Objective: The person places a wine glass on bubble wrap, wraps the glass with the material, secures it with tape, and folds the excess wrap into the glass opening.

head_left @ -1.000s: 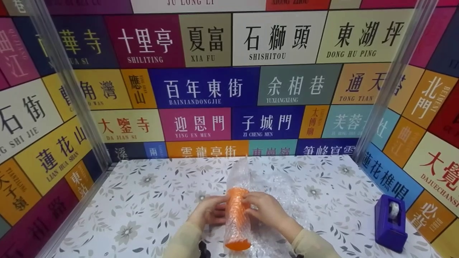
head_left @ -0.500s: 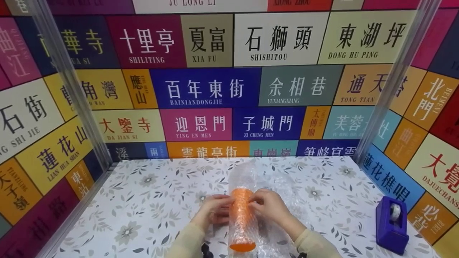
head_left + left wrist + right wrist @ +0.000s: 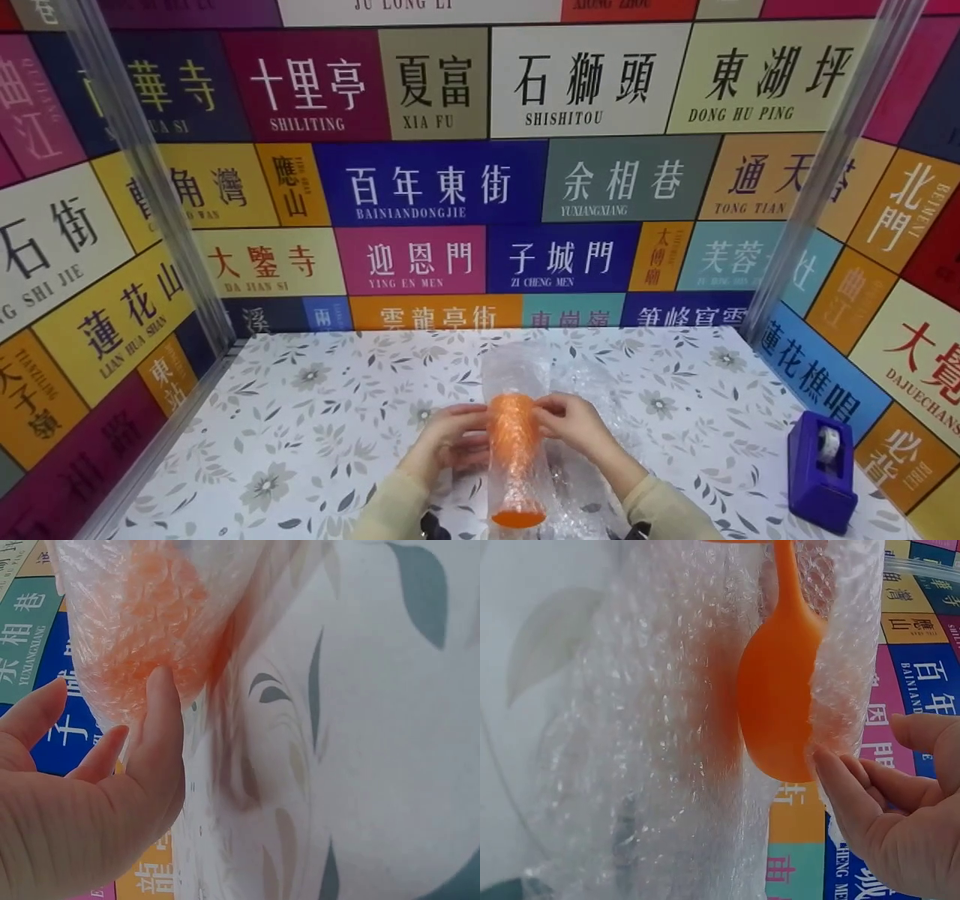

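Note:
An orange goblet (image 3: 776, 705) lies on its side, its foot toward me and its bowl away. Bubble wrap (image 3: 517, 367) covers its upper side. In the right wrist view the lower part of the bowl and the stem show bare past the wrap's edge. My left hand (image 3: 450, 439) rests against the left side of the wrapped bowl, the thumb (image 3: 163, 694) touching the wrap and the other fingers spread. On the opposite side, my right hand (image 3: 574, 424) pinches the wrap's edge with thumb (image 3: 836, 780) and fingers beside the bowl.
More bubble wrap (image 3: 581, 480) spreads to the right of the goblet. A purple tape dispenser (image 3: 821, 472) stands at the table's right side. The table (image 3: 315, 420) has a leaf-patterned cover, and sign-printed walls (image 3: 420, 187) stand behind it and at both sides.
The goblet has shifted a little to the right, both hands moving along with it. Its narrow stem now shows more clearly through the wrap.

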Demonstrator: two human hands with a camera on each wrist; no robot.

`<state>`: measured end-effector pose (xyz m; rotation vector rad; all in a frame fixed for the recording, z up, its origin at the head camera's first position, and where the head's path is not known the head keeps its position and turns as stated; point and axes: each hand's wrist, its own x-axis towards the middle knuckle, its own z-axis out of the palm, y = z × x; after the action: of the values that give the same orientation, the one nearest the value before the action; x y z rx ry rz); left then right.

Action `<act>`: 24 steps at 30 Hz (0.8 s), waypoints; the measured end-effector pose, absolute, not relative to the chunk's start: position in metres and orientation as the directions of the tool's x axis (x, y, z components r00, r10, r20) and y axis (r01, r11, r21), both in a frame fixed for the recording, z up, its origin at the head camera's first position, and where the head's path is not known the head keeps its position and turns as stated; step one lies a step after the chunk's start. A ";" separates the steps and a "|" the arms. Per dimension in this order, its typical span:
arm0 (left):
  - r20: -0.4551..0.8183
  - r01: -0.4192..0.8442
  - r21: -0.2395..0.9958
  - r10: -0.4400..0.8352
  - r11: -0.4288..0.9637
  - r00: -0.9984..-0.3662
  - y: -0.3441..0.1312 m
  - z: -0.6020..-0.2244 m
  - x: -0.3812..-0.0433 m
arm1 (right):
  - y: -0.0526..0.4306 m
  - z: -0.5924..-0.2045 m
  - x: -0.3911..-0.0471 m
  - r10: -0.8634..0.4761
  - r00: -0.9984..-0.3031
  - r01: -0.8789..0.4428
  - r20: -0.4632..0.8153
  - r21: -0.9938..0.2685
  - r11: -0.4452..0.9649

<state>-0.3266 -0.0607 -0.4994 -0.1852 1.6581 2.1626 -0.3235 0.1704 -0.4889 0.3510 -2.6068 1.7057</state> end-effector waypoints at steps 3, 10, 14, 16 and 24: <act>-0.337 -0.379 0.908 0.224 -0.178 -0.914 -0.061 -0.497 -0.325 | 0.171 -0.489 -0.324 -0.180 -0.982 -0.118 0.062 -0.940 0.319; -0.323 -0.346 0.933 0.192 -0.102 -0.927 -0.061 -0.494 -0.329 | 0.171 -0.494 -0.325 -0.180 -0.982 0.016 -0.048 -0.984 0.177; -0.320 -0.342 0.935 0.197 -0.090 -0.927 -0.061 -0.491 -0.331 | 0.171 -0.498 -0.325 -0.146 -0.985 0.075 -0.093 -0.989 0.127; -0.319 -0.341 0.936 0.201 -0.090 -0.926 -0.061 -0.491 -0.331 | 0.171 -0.499 -0.326 -0.126 -0.986 0.097 -0.111 -0.989 0.110; -0.316 -0.333 0.941 0.185 -0.067 -0.930 -0.058 -0.487 -0.333 | 0.171 -0.501 -0.325 -0.138 -0.985 0.094 -0.099 -0.995 0.041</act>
<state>-0.3329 -0.0578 -0.4874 -0.1588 1.8654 2.0607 -0.3253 0.1713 -0.5006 0.0508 -2.3798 2.2993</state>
